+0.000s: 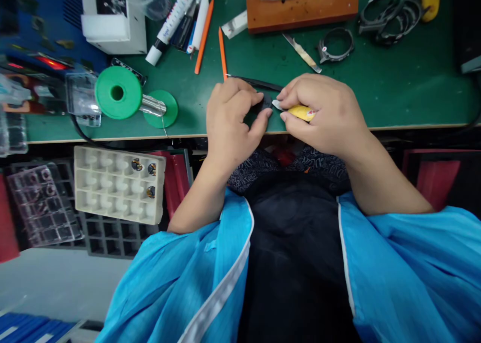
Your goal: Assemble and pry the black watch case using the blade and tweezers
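Observation:
At the front edge of the green bench, my left hand (237, 118) pinches a small dark part (265, 102) between thumb and fingers. My right hand (322, 113) is closed round a yellow-handled tool (301, 112), whose pale tip (277, 104) points left, close beside the dark part. Whether tip and part touch is too small to tell. Behind both hands lie black tweezers (259, 83), partly covered by my left fingers. An orange stick (223, 52) stretches away just beyond my left hand.
A solder spool (118, 92) stands left. Markers (171, 25), a brown wooden block (302, 13), a blade with a wrapped handle (302, 53) and grey watch-like rings (335, 45) lie at the back. Below the bench edge, a cream compartment tray (119, 185) holds several small parts.

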`<state>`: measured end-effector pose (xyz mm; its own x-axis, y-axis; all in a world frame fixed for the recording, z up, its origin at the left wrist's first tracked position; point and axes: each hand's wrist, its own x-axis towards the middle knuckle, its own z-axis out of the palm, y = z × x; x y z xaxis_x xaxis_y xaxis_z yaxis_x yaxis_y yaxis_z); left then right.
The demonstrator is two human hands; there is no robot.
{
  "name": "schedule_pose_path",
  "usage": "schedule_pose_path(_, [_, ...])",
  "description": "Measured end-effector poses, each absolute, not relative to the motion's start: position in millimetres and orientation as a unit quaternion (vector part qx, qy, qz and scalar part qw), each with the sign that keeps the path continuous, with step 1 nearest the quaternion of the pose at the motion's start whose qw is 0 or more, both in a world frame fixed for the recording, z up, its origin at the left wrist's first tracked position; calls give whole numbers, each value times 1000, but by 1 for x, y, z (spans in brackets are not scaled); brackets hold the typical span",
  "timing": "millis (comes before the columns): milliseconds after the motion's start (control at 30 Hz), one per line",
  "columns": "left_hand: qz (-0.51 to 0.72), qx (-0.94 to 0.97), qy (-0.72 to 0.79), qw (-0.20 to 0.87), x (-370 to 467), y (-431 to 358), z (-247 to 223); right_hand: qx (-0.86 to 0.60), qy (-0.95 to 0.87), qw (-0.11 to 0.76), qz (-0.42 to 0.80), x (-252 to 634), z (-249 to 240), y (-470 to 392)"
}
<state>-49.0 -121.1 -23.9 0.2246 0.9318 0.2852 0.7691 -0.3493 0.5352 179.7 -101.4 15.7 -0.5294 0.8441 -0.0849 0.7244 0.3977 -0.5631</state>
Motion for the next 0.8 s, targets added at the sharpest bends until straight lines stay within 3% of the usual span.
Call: schedule_pose_path(800, [290,747,568,187,-47,-120,-15,-486,-830,73,264,175,19,-103])
